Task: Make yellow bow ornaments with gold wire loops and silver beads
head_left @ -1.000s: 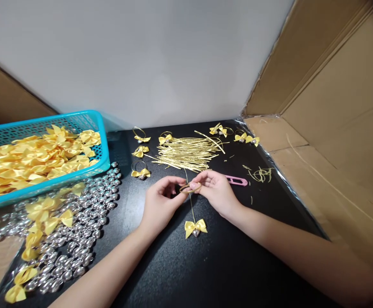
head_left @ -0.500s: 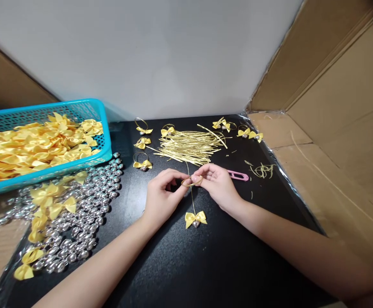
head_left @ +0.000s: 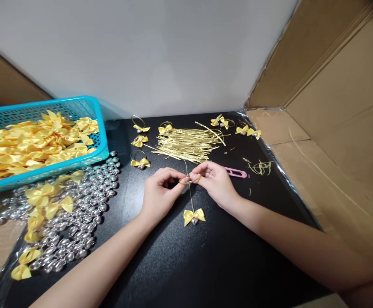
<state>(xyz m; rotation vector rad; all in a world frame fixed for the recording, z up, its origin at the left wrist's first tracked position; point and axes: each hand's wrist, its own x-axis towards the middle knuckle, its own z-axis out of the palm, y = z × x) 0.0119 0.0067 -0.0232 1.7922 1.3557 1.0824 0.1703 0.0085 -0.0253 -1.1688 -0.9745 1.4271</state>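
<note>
My left hand (head_left: 162, 190) and my right hand (head_left: 217, 184) meet over the middle of the black table, both pinching a thin gold cord (head_left: 191, 199). The cord curves in a small loop between my fingertips. Its other part runs down toward me to a yellow bow (head_left: 194, 216) with a silver bead at its centre, lying on the table. One cord end sticks up behind my fingers. Just beyond my hands is a pile of gold cord pieces (head_left: 186, 143). A pink cutter (head_left: 237, 172) lies beside my right hand, partly hidden by it.
At the left, a blue basket (head_left: 102, 147) holds yellow bows. Silver beads (head_left: 74, 231) and loose bows spread below it. Several looped bows (head_left: 140, 163) lie around the cord pile. Cord scraps (head_left: 261, 167) are at the right. Cardboard (head_left: 334, 98) and a pale wall (head_left: 161, 55) enclose the table.
The view has shifted slightly. My fingers still pinch the cord, and the small loop between them has tilted and changed shape a little.
</note>
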